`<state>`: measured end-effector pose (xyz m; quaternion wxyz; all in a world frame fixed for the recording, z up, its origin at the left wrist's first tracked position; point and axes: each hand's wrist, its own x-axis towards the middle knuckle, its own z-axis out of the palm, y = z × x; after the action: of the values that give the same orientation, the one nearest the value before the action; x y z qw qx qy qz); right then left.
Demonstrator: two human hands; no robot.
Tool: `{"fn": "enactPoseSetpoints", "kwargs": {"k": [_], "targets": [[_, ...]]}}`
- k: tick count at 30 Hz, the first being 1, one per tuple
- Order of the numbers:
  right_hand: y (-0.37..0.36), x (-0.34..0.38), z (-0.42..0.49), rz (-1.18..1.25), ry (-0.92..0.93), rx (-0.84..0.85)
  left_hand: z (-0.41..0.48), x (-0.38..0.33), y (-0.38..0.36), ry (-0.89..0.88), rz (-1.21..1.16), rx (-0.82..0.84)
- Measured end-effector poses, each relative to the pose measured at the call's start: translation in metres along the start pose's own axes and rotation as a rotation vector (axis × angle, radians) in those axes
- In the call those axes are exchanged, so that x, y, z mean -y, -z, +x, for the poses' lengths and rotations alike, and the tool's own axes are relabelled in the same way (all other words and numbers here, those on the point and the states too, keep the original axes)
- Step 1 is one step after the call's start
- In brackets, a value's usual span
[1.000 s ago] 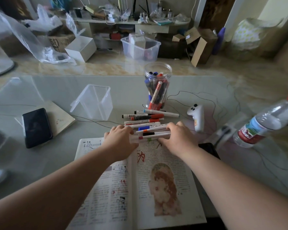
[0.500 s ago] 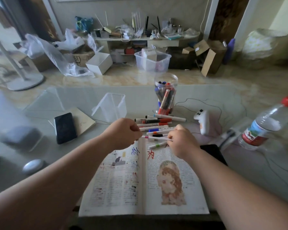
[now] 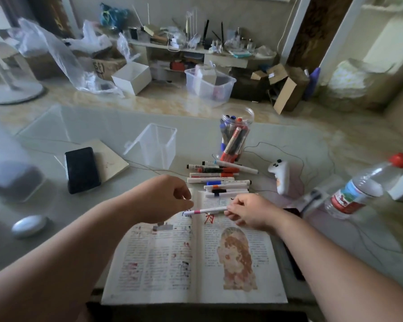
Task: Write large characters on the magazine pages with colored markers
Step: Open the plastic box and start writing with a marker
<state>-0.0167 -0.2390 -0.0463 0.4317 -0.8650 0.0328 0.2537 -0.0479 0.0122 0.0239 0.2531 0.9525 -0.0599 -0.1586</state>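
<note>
Head view. Open magazine (image 3: 149, 263) flat on tabletop (image 3: 102, 126) at 6 o'clock. Printed portrait on right page, red character (image 3: 208, 219) written near that page's top.

Right hand (image 3: 249, 212) at centre, just beside the red character, pinching right end of white marker with pink band (image 3: 205, 210). Marker roughly level across the spine, free tip toward 9 o'clock.

Left hand (image 3: 163, 198) at that free tip, fingers curled. Actual hold on tip or cap: cannot tell.

Loose markers (image 3: 219, 180) in a row at 12 o'clock of magazine, nearest ones overlapping its top edge. Clear jar of markers (image 3: 235, 138) further toward 12.

Clear plastic box (image 3: 156, 147) at 11. Black phone (image 3: 82, 169) on notebook (image 3: 112, 159) at 10. White controller (image 3: 280, 176) at 2, just beside loose markers. Water bottle (image 3: 363, 189) with red cap at 3.
</note>
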Motion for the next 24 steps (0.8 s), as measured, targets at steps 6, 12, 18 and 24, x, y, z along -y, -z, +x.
{"fn": "enactPoseSetpoints", "kwargs": {"k": [6, 12, 18, 24], "targets": [[-0.003, 0.018, -0.002, 0.018, 0.048, -0.102, 0.018, 0.007, -0.006, -0.048, 0.036, 0.037], [0.003, 0.029, -0.035, 0.312, 0.141, -0.058, 0.029, -0.001, -0.028, -0.221, 0.060, 0.066], [0.017, 0.060, -0.061, 0.676, 0.232, -0.252, 0.035, -0.019, -0.044, -0.302, -0.348, 0.068], [0.006, 0.057, -0.060, 0.766, 0.290, -0.364, 0.038, -0.035, -0.044, -0.441, -0.401, -0.043]]}}
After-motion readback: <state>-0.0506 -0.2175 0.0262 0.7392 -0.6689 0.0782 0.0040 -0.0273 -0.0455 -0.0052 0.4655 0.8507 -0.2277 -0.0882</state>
